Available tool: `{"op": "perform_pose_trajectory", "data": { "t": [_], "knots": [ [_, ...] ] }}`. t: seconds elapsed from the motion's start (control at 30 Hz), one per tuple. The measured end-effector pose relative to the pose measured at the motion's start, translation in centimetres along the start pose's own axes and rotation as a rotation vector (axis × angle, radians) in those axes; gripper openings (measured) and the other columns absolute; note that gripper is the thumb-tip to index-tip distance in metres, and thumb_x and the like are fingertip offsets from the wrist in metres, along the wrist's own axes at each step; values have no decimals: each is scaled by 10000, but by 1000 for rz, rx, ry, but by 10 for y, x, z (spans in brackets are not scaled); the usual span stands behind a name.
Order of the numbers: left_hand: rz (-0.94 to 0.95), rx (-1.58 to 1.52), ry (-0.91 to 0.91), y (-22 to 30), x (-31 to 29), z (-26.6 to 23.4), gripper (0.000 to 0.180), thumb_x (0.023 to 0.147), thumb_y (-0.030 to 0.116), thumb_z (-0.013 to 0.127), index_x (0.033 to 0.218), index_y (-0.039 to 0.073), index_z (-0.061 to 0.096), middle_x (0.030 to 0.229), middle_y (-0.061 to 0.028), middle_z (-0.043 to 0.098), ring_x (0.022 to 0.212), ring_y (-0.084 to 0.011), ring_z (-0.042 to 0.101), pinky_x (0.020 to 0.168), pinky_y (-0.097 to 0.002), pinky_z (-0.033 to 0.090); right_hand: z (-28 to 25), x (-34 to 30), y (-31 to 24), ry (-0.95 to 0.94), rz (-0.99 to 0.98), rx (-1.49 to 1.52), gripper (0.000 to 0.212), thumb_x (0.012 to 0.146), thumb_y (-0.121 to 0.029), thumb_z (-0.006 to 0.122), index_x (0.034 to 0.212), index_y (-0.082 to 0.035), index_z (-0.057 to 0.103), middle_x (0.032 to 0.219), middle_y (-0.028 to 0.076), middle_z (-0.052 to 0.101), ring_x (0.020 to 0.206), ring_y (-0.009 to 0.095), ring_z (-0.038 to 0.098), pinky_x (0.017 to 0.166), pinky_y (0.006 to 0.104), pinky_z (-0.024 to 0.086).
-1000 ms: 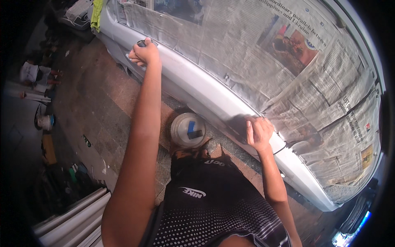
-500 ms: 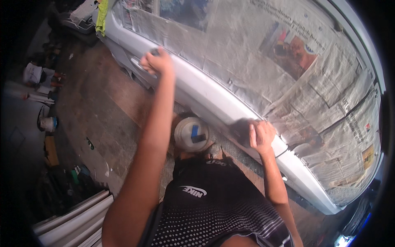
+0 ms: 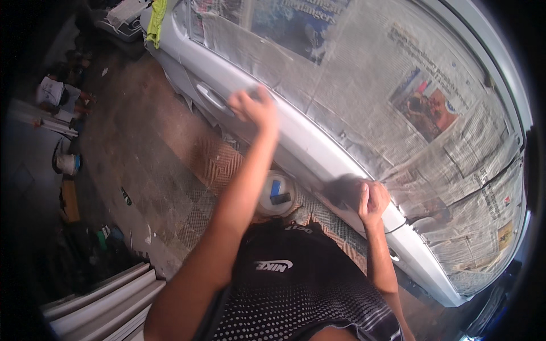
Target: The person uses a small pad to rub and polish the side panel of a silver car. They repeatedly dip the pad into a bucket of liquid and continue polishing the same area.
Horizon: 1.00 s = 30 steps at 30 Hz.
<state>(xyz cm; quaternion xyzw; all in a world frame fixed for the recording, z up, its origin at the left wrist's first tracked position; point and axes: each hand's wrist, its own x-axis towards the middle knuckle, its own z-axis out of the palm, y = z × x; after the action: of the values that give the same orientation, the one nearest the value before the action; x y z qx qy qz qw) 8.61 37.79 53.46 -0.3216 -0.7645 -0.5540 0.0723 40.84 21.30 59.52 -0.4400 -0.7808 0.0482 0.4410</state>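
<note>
A white car door panel [image 3: 318,150] runs diagonally in front of me, its windows covered by newspaper [image 3: 364,108] under clear film. My left hand [image 3: 255,111], blurred by motion, is closed at the panel's upper edge, just right of a door handle [image 3: 211,96]. A small dark thing shows at its fingers, too smeared to name. Farther right, my right hand [image 3: 374,200] lies on the same ledge below the newspaper, fingers curled; what is under them is hidden. Beside it the panel has a dark grey patch [image 3: 344,190].
Below the door stands a round pale bucket [image 3: 290,181] with a blue piece [image 3: 276,188] and a black piece [image 3: 280,199] in it. Long white panels [image 3: 108,295] are at lower left. A yellow-green cloth [image 3: 156,23] hangs at the car's far end. Another person [image 3: 51,94] is far left.
My left hand has moved right and nearer along the door's edge, past the handle. My right hand stays at the ledge. The whole view has shifted slightly.
</note>
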Motion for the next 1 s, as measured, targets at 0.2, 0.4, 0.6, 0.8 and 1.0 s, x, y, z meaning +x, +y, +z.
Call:
{"op": "perform_pose_trajectory", "data": {
  "t": [0.2, 0.4, 0.6, 0.8, 1.0],
  "knots": [
    [-4, 78, -127, -7, 43, -3, 371, 873, 361, 770, 994, 43, 620, 1338, -152, 425, 1250, -369, 394, 1018, -570, 306, 45, 41, -26, -43, -34, 62, 82, 892, -19, 669, 909, -54, 741, 715, 61, 665, 570, 228, 580, 574, 343, 447],
    [-238, 130, -66, -27, 173, 15, 390, 916, 333, 708, 1118, 10, 624, 1330, -168, 439, 1265, -371, 395, 1009, -482, 364, 82, 53, -25, -2, -16, -144, 77, 886, -36, 686, 907, -82, 743, 721, 77, 659, 563, 259, 574, 563, 359, 444],
    [31, 4, -139, -32, 88, 10, 394, 871, 382, 755, 1019, 41, 624, 1327, -157, 446, 1260, -386, 393, 1011, -553, 337, 84, 44, -20, 49, 6, -278, 73, 889, -29, 689, 923, -59, 746, 694, 71, 620, 561, 230, 564, 556, 355, 426],
    [-275, 139, -73, -74, 287, 40, 440, 894, 386, 737, 1133, 28, 648, 1356, -168, 446, 1279, -371, 400, 1052, -553, 333, 96, 46, -21, 93, 19, -340, 81, 900, -26, 679, 935, -51, 747, 683, 68, 607, 564, 230, 569, 554, 359, 427],
    [-95, 87, -243, -70, 195, 33, 490, 852, 414, 777, 1147, 45, 650, 1352, -167, 455, 1311, -394, 387, 1029, -597, 338, 90, 34, -19, 145, 75, -387, 74, 920, -26, 657, 931, -25, 731, 712, 96, 658, 585, 250, 616, 574, 363, 458]
  ]
}}
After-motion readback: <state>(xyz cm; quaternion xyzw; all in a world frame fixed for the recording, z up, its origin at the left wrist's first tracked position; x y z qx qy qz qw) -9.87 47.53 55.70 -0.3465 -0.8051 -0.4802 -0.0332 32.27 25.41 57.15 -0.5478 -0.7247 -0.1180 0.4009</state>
